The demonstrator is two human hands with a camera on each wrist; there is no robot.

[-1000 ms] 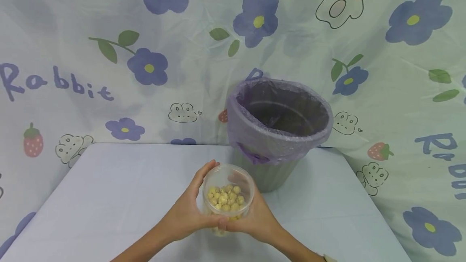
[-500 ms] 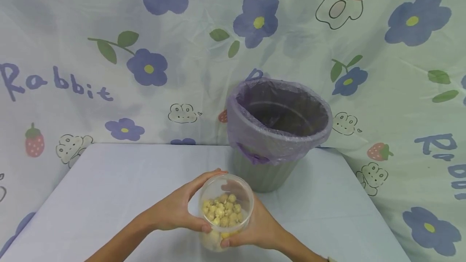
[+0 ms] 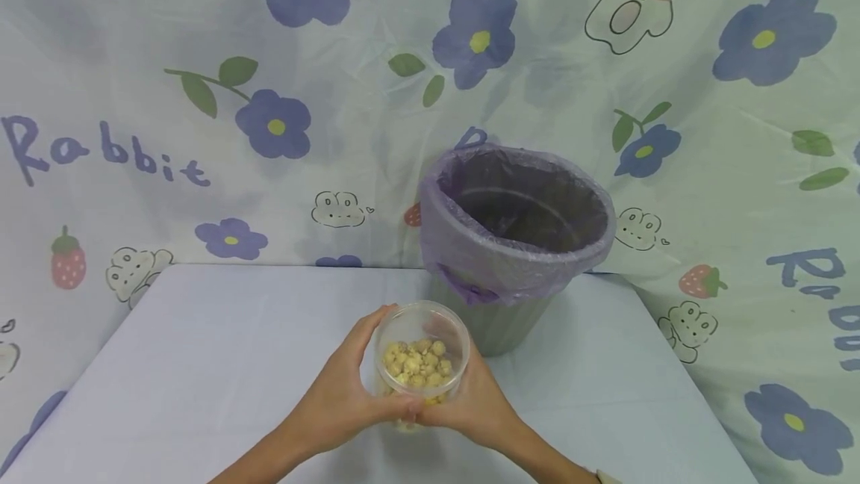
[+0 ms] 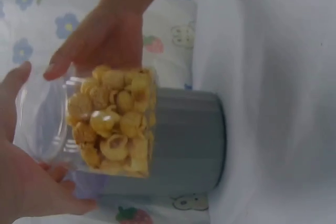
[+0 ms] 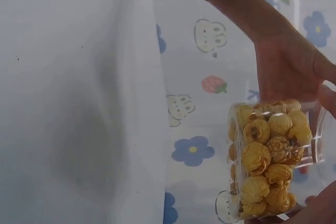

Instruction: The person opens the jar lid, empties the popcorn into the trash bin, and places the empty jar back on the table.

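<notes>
Clear plastic jar of yellow popcorn, head view: the left hand and right hand grip it from its two sides, fingers curved around the wall, thumbs meeting on its near side. Beyond the jar, to its right, stands a grey bin with a purple liner. Left wrist view: popcorn occupies the jar's lower part. Right wrist view: the white tabletop lies below the jar, apart from it; a flower-and-rabbit-print backdrop hangs behind the jar.

head: above, forward-down | left wrist, right wrist: close, side-on | shared: jar
</notes>
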